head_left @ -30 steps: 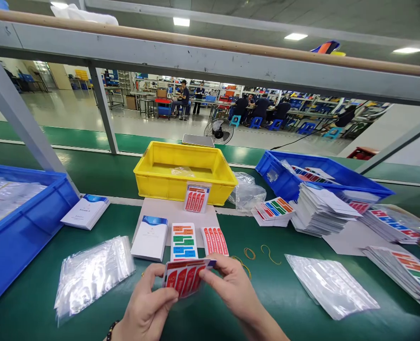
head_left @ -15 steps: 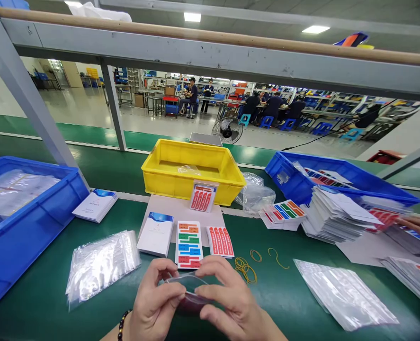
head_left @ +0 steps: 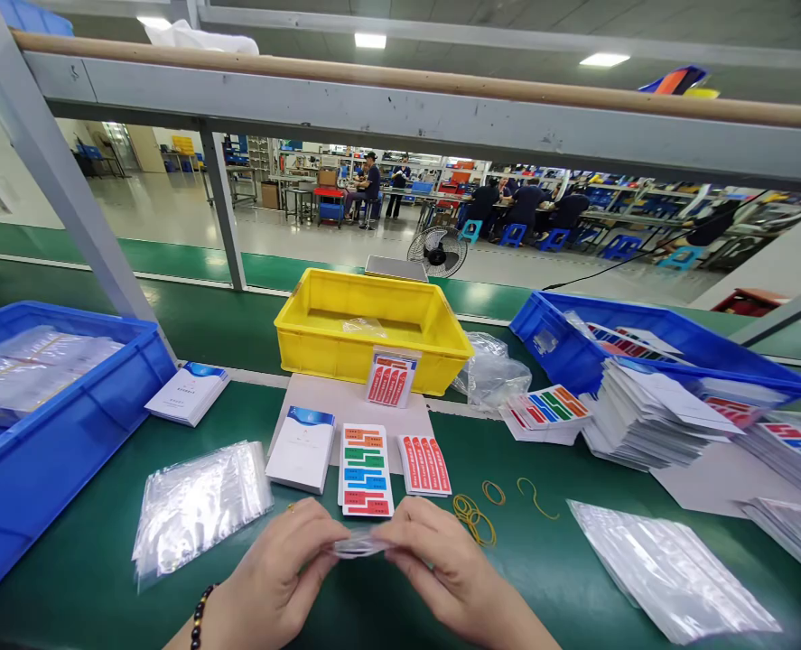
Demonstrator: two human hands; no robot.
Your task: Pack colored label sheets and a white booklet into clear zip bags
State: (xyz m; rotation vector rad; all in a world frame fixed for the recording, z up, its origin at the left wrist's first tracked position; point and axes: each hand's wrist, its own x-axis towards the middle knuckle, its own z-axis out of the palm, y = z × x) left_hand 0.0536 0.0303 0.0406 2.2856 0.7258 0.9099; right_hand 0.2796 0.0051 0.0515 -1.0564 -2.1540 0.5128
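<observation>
Between my two hands is a clear plastic bag (head_left: 360, 544), seen edge-on with its top edge toward me; what is inside cannot be made out. My left hand (head_left: 284, 567), with a beaded bracelet at the wrist, pinches one end of that edge. The other end is pinched by the thumb and fingers of my right hand (head_left: 441, 564). Just beyond lie a stack of white booklets (head_left: 301, 451), coloured label sheets (head_left: 364, 469) and red label sheets (head_left: 425, 464). Yellow rubber bands (head_left: 473, 521) rest near my right hand.
Clear bags lie in a left pile (head_left: 200, 506) and a right pile (head_left: 671, 569). A yellow bin (head_left: 373, 357) stands ahead, a filled bag (head_left: 390, 379) leaning on it. Blue bins (head_left: 68, 460) flank both sides. Paper stacks (head_left: 650, 415) crowd the right. A shelf beam (head_left: 400, 104) spans above.
The bag's mouth, spread apart before, is now drawn flat between my fingers. My hands have moved slightly apart. Another person's hand at the far right has left the view.
</observation>
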